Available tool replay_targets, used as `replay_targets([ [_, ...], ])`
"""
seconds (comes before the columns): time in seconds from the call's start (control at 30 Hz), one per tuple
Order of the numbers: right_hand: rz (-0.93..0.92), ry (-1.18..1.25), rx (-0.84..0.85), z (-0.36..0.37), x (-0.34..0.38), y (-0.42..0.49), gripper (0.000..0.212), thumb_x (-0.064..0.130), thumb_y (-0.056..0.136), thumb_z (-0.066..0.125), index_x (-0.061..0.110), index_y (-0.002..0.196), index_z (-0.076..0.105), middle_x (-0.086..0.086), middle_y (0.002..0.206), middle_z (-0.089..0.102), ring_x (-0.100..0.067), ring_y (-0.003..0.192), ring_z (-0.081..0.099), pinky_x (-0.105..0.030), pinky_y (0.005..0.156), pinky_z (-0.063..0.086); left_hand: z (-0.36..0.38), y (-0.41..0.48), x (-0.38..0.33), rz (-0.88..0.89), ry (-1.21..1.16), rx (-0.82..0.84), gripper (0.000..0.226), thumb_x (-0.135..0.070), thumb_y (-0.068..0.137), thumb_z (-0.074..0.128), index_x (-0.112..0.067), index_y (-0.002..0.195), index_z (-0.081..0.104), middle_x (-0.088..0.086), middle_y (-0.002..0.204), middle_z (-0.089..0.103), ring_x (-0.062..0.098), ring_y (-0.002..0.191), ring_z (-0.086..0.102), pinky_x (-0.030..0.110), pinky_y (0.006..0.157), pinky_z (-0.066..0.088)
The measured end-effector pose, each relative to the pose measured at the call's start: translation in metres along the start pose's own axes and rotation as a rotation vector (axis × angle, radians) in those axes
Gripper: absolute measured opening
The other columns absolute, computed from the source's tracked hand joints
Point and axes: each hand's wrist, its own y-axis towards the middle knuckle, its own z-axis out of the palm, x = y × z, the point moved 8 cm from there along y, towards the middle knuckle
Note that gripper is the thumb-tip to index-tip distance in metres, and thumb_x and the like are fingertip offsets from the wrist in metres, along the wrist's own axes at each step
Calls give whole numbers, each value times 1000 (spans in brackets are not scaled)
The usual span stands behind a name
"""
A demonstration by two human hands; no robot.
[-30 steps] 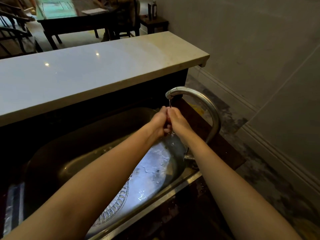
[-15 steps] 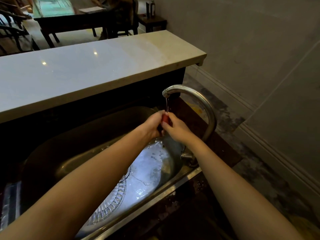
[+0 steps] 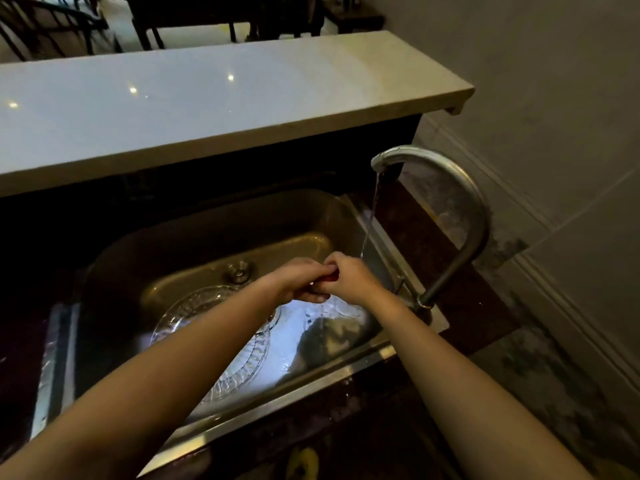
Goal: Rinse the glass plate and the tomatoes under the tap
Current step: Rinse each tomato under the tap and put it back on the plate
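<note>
Both hands over sink (image 3: 207,237), left hand (image 3: 300,279) and right hand (image 3: 349,279) pinching red tomato (image 3: 330,278) together, grip closed. Tap (image 3: 446,174) running. Glass plate (image 3: 194,313) in basin.

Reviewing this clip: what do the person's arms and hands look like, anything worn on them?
Both forearms are bare along all that shows, with no sleeves in frame. The left hand and right hand wear no gloves. No watch, bracelet or ring is visible on either wrist or hand, though the light is dim and the fingers are partly hidden.
</note>
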Motion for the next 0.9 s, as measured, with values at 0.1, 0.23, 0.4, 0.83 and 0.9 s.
replay_targets([
  [0.1, -6, 24, 61, 30, 0, 8, 43, 33, 70, 77, 14, 103, 57, -10, 99, 67, -22, 86, 61, -38, 75, 51, -17, -5, 25, -19, -41, -7, 16, -22, 91, 57, -11, 81, 61, 8, 72, 60, 7, 48, 63, 19, 53, 57],
  [0.23, -51, 71, 181, 82, 16, 19, 42, 32, 70, 77, 13, 102, 56, -7, 96, 65, -17, 82, 57, -27, 67, 44, -55, -21, 56, -40, -49, -111, 16, -20, 92, 55, -7, 85, 61, 9, 73, 59, 7, 46, 62, 18, 54, 57],
  [0.4, -96, 85, 292, 142, 43, 35, 44, 19, 70, 77, 14, 108, 55, -9, 109, 61, -18, 90, 55, -24, 72, 44, -112, -56, 84, -64, 210, -285, 26, -20, 94, 53, -6, 114, 60, 9, 87, 63, 5, 58, 65, 15, 49, 51],
  [0.83, -152, -204, 309, 244, 39, 72, 56, -1, 80, 60, 17, 130, 44, -10, 136, 47, -31, 122, 45, -40, 101, 40, -215, -223, 196, 18, 1284, -795, 52, -31, 86, 45, -5, 130, 53, 23, 141, 45, 40, 133, 39, 51, 108, 29],
  [0.9, -152, -259, 357, 261, 36, 72, 56, 0, 81, 59, 21, 131, 43, -11, 134, 49, -33, 120, 45, -43, 99, 41, -226, -234, 211, -42, 1259, -807, 64, -49, 91, 28, -8, 140, 39, 16, 150, 31, 31, 141, 24, 46, 115, 20],
])
